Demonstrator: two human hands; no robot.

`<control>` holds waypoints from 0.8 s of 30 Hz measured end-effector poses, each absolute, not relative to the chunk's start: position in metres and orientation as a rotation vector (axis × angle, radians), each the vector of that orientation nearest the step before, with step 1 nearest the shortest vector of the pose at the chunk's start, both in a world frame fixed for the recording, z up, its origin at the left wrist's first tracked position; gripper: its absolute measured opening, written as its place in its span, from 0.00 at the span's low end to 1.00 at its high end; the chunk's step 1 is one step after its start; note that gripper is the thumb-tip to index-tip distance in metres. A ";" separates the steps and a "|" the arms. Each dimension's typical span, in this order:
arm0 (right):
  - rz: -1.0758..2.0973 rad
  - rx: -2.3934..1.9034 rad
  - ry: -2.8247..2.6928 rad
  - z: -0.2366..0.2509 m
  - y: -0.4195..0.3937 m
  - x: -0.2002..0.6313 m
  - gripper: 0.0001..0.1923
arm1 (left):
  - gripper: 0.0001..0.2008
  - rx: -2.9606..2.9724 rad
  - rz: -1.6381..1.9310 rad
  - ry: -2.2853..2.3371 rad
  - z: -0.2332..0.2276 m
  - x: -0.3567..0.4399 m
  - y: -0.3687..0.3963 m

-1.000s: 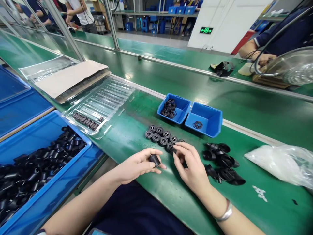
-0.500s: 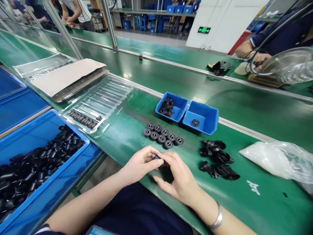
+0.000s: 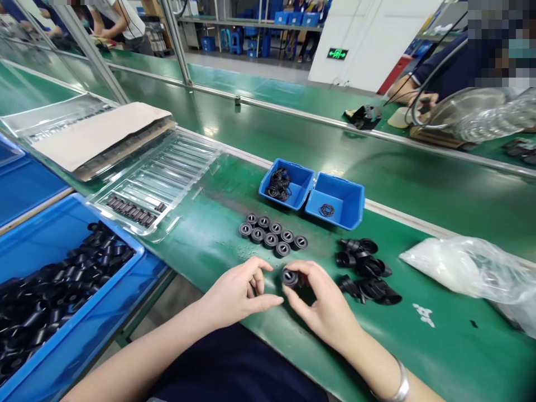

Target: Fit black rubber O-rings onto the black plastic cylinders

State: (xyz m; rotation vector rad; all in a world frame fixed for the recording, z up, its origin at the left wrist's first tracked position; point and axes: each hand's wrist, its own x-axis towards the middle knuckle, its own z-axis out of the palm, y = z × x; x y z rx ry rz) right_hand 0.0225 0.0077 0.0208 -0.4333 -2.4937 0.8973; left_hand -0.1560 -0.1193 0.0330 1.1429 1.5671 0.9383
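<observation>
Between the thumb and fingers of my right hand (image 3: 324, 298) is a round black plastic part (image 3: 290, 277) with a light slot in its top. My left hand (image 3: 243, 290) is just to its left, thumb and fingers apart, holding nothing. Beyond both hands, several similar round black parts (image 3: 271, 240) stand in two rows on the green bench (image 3: 218, 234). Behind them sit two joined blue bins: the left bin (image 3: 302, 187) has a heap of black rubber rings (image 3: 279, 185), the right bin (image 3: 347, 195) a few rings (image 3: 326, 210).
At left, a blue crate (image 3: 138, 254) holds many black cylindrical parts (image 3: 62, 290). A clear plastic tray (image 3: 180, 162) with small dark pieces lies beside brown cardboard (image 3: 104, 131). Curved black parts (image 3: 368, 273) and a plastic bag (image 3: 456, 265) are at right. A co-worker's arm (image 3: 402, 89) is across the bench.
My hands have come apart. The left fingers have opened away from the black part, which now stays in my right hand with its slotted face showing. The view has shifted slightly.
</observation>
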 end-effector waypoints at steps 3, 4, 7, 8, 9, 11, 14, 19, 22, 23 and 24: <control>0.732 -0.559 -2.435 0.012 0.016 0.029 0.14 | 0.18 1.166 0.894 1.552 0.031 -0.161 -0.120; 0.687 -0.573 -2.433 0.009 0.018 0.030 0.14 | 0.17 1.175 0.880 1.544 0.031 -0.162 -0.120; 0.589 -0.590 -2.450 0.003 0.022 0.029 0.14 | 0.14 1.221 0.849 1.548 0.032 -0.164 -0.121; 0.583 -0.599 -2.453 0.001 0.023 0.028 0.15 | 0.13 1.244 0.836 1.556 0.032 -0.165 -0.121; 0.590 -0.610 -2.451 0.000 0.023 0.026 0.15 | 0.13 1.272 0.821 1.565 0.033 -0.166 -0.122; 0.632 -0.631 -2.429 -0.001 0.024 0.024 0.17 | 0.12 1.356 0.794 1.575 0.035 -0.171 -0.123; 0.659 -0.632 -2.369 -0.001 0.026 0.022 0.20 | 0.13 1.548 0.795 1.592 0.042 -0.184 -0.124; 0.631 -0.630 -2.352 -0.001 0.031 0.022 0.24 | 0.24 1.953 0.873 1.829 0.055 -0.217 -0.111; 0.642 -0.637 -2.371 0.000 0.033 0.021 0.25 | 0.37 2.168 0.760 1.967 0.055 -0.232 -0.088; 0.649 -0.638 -2.379 0.001 0.034 0.020 0.25 | 0.40 2.222 0.702 1.971 0.053 -0.235 -0.080; 0.646 -0.643 -2.390 0.002 0.035 0.020 0.26 | 0.43 2.267 0.644 1.960 0.051 -0.237 -0.071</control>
